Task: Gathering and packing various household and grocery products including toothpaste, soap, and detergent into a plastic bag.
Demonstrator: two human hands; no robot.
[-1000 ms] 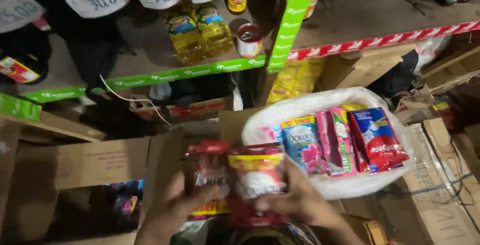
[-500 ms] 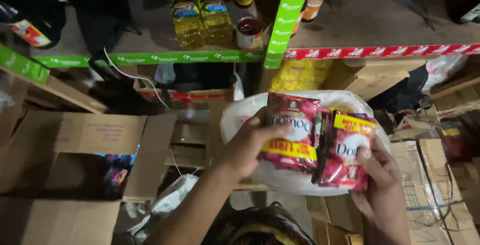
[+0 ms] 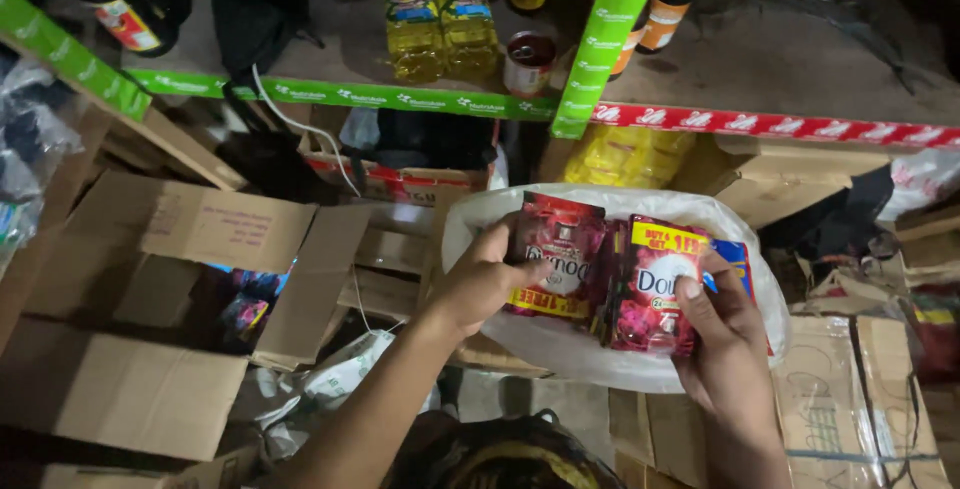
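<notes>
Red sachet packs held over a white bag.
The left hand (image 3: 480, 284) grips one red pack (image 3: 555, 254) and the right hand (image 3: 720, 334) grips another (image 3: 655, 284), both just above the open bag (image 3: 600, 359); a blue pack (image 3: 738, 259) already lies inside, and the open box (image 3: 215, 239) at left still holds more.

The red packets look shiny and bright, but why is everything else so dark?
Head view: light falls brightly on the red packets and white bag; left hand and right hand are sharp; the shelf corners and open box interior sink into shadow.
</notes>
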